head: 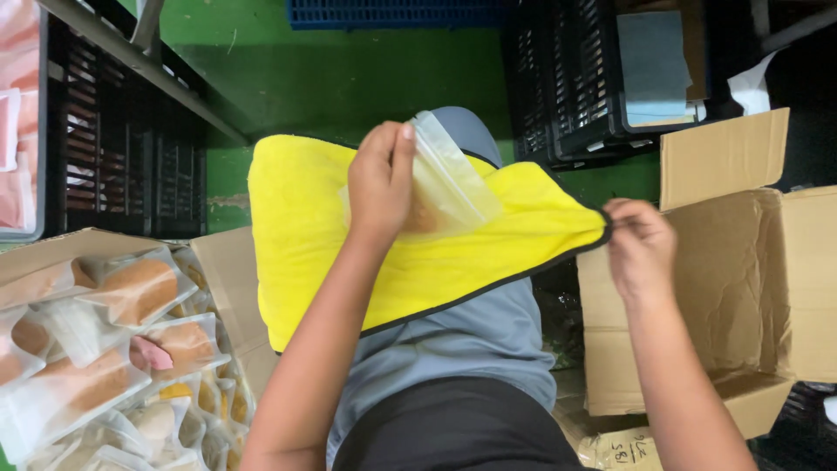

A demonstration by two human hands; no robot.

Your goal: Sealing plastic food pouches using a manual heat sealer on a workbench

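left hand (381,179) grips clear pouch (449,179); right hand (639,244) pinches yellow cloth (305,227).

A fuzzy, matt yellow cloth with black edging (323,235) lies under a glossy clear plastic pouch (449,183). On the right, an open brown cardboard box (741,288) looks matt and creased; far crates (567,78) are black plastic.

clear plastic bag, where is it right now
In the head view, the clear plastic bag is at centre, held in the left hand over the yellow cloth on the lap.

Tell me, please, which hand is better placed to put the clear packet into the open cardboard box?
Probably the left hand: it already grips the clear packet, while the right hand, though beside the cardboard box, is pinching the yellow cloth.
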